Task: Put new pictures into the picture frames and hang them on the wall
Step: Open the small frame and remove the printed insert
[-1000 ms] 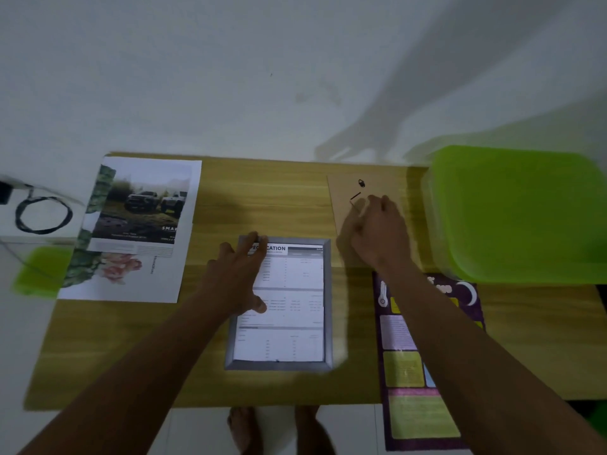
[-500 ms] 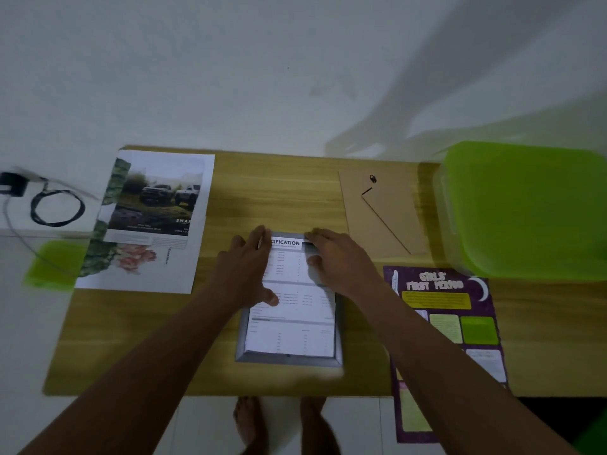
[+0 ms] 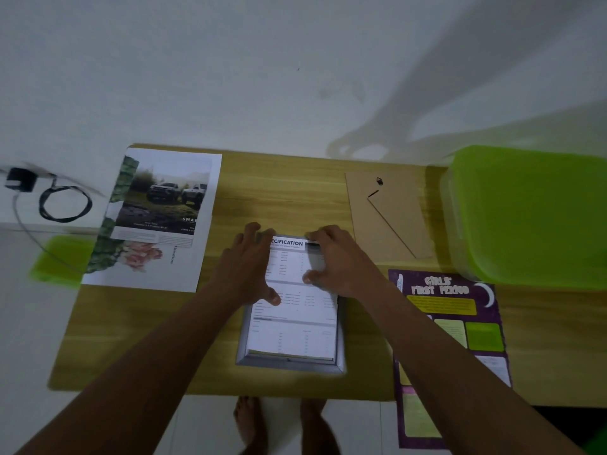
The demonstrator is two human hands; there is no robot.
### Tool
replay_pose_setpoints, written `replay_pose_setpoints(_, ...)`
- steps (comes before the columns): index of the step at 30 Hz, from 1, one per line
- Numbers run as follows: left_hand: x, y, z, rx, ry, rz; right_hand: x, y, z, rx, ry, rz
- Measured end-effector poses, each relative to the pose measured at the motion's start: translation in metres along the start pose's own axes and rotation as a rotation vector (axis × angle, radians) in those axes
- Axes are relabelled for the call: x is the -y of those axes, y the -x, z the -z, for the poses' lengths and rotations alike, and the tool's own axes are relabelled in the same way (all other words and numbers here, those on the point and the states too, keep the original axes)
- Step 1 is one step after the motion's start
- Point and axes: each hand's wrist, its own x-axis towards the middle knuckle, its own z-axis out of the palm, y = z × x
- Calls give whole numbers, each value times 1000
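A grey picture frame [image 3: 290, 364] lies face down on the wooden table [image 3: 131, 339], with a white printed sheet headed "SPECIFICATION" [image 3: 295, 333] lying inside it. My left hand [image 3: 244, 269] rests flat on the sheet's upper left part, fingers spread. My right hand [image 3: 335, 262] pinches the sheet's top right part between thumb and fingers. The brown backing board [image 3: 387, 215] with its black hanger lies apart on the table to the right.
A car picture on white paper [image 3: 157, 221] lies at the table's left. A purple poster [image 3: 450, 323] hangs over the front edge at right. A green plastic box [image 3: 532, 211] fills the right end. A black cable [image 3: 62, 205] lies off the table's left. White wall behind.
My right hand left the backing board and came to the top of the sheet in the frame, then closed its fingers on it. My left hand stayed on the sheet.
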Motion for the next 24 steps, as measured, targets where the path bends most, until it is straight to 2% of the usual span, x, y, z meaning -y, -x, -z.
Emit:
replay_pose_setpoints(11, 3, 9, -5, -6, 45, 9, -1, 2, -8, -18, -80, -29)
replay_pose_setpoints(16, 12, 39, -25, -140, 140, -49, 3, 4, -9, -13, -42, -43)
replay_pose_setpoints(21, 11, 93, -61, 29, 84, -78, 6, 4, -10, -1, -48, -75)
replay_pose_setpoints(24, 13, 105, -78, -3, 102, -50, 8, 4, -10, 15, -56, -93)
